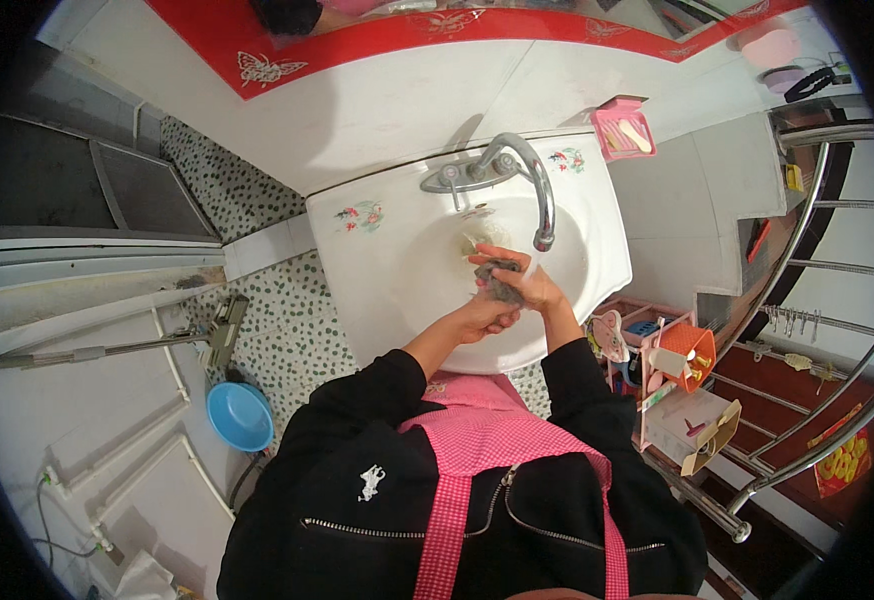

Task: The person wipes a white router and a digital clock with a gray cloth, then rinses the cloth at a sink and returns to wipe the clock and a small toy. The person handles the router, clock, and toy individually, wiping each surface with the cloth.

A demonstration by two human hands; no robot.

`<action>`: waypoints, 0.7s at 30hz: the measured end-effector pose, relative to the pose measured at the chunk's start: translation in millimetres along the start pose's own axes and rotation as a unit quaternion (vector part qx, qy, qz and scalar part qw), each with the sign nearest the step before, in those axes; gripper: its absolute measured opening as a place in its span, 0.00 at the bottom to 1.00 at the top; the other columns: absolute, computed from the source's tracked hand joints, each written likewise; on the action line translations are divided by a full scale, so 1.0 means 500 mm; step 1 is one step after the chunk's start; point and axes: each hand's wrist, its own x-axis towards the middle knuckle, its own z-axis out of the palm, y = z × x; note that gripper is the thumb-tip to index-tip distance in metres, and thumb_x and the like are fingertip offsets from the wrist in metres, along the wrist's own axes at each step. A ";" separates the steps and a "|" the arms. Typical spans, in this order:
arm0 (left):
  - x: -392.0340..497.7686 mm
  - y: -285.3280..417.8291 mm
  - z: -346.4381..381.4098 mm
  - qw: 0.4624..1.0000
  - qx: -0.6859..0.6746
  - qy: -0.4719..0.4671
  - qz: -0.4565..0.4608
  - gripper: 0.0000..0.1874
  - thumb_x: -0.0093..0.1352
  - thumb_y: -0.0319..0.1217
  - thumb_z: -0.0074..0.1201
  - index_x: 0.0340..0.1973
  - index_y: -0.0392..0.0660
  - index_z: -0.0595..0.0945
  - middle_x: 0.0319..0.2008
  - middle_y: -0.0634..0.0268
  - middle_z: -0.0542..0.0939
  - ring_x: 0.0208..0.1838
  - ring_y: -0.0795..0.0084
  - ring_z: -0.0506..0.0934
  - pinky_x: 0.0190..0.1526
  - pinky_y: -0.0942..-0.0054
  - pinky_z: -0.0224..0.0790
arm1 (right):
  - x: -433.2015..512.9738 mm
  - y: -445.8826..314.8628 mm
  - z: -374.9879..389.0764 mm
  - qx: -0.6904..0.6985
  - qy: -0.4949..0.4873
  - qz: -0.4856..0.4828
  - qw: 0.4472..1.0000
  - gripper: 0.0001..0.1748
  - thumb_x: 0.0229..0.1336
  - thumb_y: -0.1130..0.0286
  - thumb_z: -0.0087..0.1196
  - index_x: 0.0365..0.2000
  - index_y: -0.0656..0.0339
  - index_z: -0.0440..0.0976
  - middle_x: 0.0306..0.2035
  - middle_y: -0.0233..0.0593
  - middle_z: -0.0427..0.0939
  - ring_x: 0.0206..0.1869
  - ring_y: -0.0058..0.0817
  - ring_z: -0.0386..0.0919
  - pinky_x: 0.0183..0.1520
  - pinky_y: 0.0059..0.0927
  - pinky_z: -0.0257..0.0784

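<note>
A grey-brown wet cloth is bunched between my two hands over the basin of a white ceramic sink. My left hand grips its lower end with curled fingers. My right hand lies around its upper part, under a stream of water. The water falls from the curved chrome faucet, whose spout stands just beyond my right hand. Foamy or cloudy water shows in the basin behind my fingers. Part of the cloth is hidden by my hands.
A pink soap dish is at the sink's back right corner. Right of the sink stand a pink shelf rack with an orange basket and a metal railing. A blue basin and a mop are at the left.
</note>
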 end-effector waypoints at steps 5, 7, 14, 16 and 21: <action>0.011 0.004 0.013 0.958 0.268 0.104 0.004 0.13 0.67 0.40 0.55 0.29 0.44 0.73 0.21 0.68 0.73 0.18 0.78 0.67 0.19 0.76 0.56 | 0.000 0.037 0.007 -0.053 0.134 0.007 0.990 0.20 0.62 0.73 0.48 0.55 0.63 0.72 0.34 0.35 0.76 0.30 0.18 0.71 0.32 0.20 0.71; 0.034 -0.022 0.005 0.908 0.389 0.141 0.071 0.12 0.67 0.38 0.53 0.31 0.42 0.75 0.23 0.61 0.76 0.21 0.68 0.72 0.23 0.68 0.63 | 0.008 0.050 0.013 -0.093 0.178 -0.001 0.980 0.17 0.64 0.71 0.46 0.51 0.63 0.74 0.26 0.29 0.72 0.23 0.15 0.64 0.24 0.19 0.65; 0.036 -0.072 0.020 0.802 0.534 0.239 0.124 0.17 0.68 0.33 0.48 0.49 0.37 0.74 0.43 0.39 0.78 0.43 0.36 0.76 0.45 0.45 0.70 | 0.033 0.119 0.004 -0.051 0.329 -0.076 0.940 0.10 0.63 0.69 0.41 0.31 0.61 0.72 0.17 0.21 0.60 0.18 0.13 0.58 0.19 0.18 0.53; 0.032 -0.077 0.036 0.798 0.523 0.279 0.110 0.18 0.67 0.32 0.47 0.50 0.36 0.72 0.42 0.42 0.80 0.41 0.42 0.79 0.43 0.47 0.71 | 0.037 0.131 -0.002 -0.051 0.352 -0.075 0.931 0.11 0.63 0.69 0.40 0.30 0.60 0.71 0.17 0.23 0.60 0.18 0.14 0.59 0.19 0.19 0.55; 0.107 -0.110 0.011 0.947 0.168 0.233 0.141 0.16 0.66 0.34 0.49 0.46 0.40 0.72 0.37 0.47 0.81 0.40 0.51 0.81 0.39 0.54 0.72 | 0.025 0.144 -0.080 -0.100 0.401 -0.122 0.902 0.12 0.62 0.69 0.42 0.37 0.60 0.76 0.23 0.33 0.73 0.23 0.25 0.71 0.27 0.28 0.68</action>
